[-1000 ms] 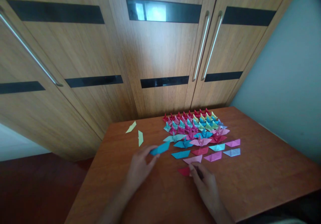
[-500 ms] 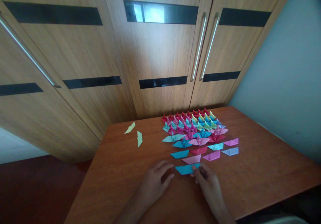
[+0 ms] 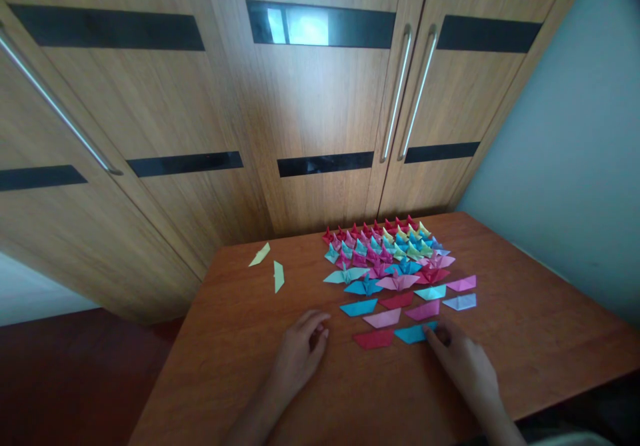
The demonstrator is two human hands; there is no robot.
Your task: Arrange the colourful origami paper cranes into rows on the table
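In the head view, my right hand (image 3: 463, 359) pinches the right end of a blue folded paper piece (image 3: 414, 334), low at the tabletop. Just left of that lies a red folded paper piece (image 3: 373, 339). My left hand (image 3: 305, 346) rests on the table further left, fingers loosely curled with the thumb apart, holding nothing. Behind the blue piece are flat folded pieces in rows, among them a pink one (image 3: 382, 318), a magenta one (image 3: 423, 310) and a lavender one (image 3: 460, 301). Folded paper cranes (image 3: 399, 281) in several colours stand packed in rows beyond them.
Two pale yellow folded pieces (image 3: 279, 277) lie at the back left of the wooden table (image 3: 225, 339). A wooden wardrobe (image 3: 320, 99) with metal handles stands behind the table. A pale wall (image 3: 565, 166) borders the right side.
My right hand has moved the blue piece to the right, and the red piece now shows where the blue one was. My left hand has drawn back slightly to the left.
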